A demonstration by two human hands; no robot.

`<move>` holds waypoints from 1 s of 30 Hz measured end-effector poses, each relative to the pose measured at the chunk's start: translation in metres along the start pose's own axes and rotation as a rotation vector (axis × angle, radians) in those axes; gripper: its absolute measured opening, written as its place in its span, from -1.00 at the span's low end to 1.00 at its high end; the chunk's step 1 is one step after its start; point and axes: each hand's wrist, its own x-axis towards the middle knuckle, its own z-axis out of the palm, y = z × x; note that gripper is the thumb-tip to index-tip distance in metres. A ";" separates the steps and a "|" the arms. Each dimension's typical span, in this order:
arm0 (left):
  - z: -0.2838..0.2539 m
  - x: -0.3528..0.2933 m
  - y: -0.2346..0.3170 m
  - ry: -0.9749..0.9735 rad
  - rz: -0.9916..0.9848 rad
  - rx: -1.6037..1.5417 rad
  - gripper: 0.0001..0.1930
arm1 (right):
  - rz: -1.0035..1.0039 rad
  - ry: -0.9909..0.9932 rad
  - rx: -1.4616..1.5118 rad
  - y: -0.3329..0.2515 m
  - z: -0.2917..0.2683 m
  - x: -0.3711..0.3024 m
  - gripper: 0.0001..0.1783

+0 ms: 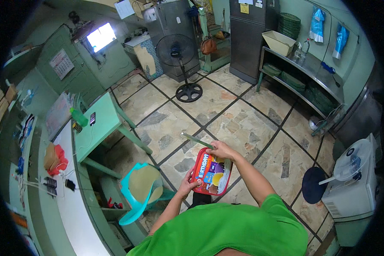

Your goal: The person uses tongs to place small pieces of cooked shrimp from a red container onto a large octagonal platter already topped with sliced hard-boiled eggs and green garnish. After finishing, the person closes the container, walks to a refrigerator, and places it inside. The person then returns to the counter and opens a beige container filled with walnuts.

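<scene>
In front of my body I hold a red plastic tub with a colourful printed lid, rectangular with rounded corners. My left hand grips its left side, the thumb lying on the lid. At the tub's far edge, my right hand is closed around one end of a thin green stick-like thing. That thing points left and away from me and has a pale tip; its exact kind is too small to tell. The right fingers are close to the tub's rim, and whether they also grip it is hard to see.
A turquoise plastic chair stands at my left, beside a green table and a long white counter. A black stand fan is ahead. On the right are a metal shelf table and a white fan.
</scene>
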 end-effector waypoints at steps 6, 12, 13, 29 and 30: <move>-0.033 0.153 0.067 -0.076 -0.010 0.062 -0.07 | 0.005 0.021 0.153 0.057 -0.058 0.139 -0.51; -0.051 0.312 0.135 -0.197 -0.086 0.170 -0.04 | 0.057 0.188 0.349 0.112 -0.123 0.247 -0.60; -0.050 0.337 0.143 -0.234 -0.074 0.171 -0.04 | 0.058 0.153 0.416 0.123 -0.138 0.260 -0.60; 0.060 0.770 0.245 -0.242 -0.013 0.154 -0.04 | 0.266 0.211 0.532 0.344 -0.432 0.514 -0.63; 0.059 0.787 0.256 -0.200 -0.049 0.164 -0.03 | 0.241 0.307 0.499 0.356 -0.449 0.532 -0.62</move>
